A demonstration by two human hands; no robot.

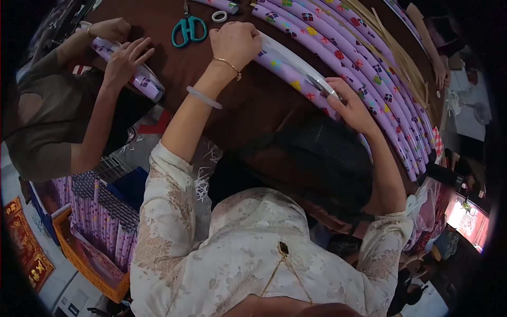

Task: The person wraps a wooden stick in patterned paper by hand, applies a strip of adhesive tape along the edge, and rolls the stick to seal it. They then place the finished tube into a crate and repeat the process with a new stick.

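A long roll of purple gift-wrap paper (296, 82), printed with coloured presents, lies across the brown table in front of me. Closed like a fist, my left hand (236, 45) is at the roll's left end, its fingertips hidden. From there a pale tape strip (288, 54) stretches along the paper towards my right hand (351, 103). That hand grips a roll of tape (321, 84) between thumb and fingers, close against the paper. Teal-handled scissors (189, 31) and a small white ring of tape (219, 16) lie beyond my left hand.
More purple rolls (364, 68) lie side by side on the right, with brown strips (401, 53) past them. At left, a co-worker's hand (127, 62) rests on a short purple roll (145, 87). An orange basket (87, 264) of finished-looking rolls stands lower left.
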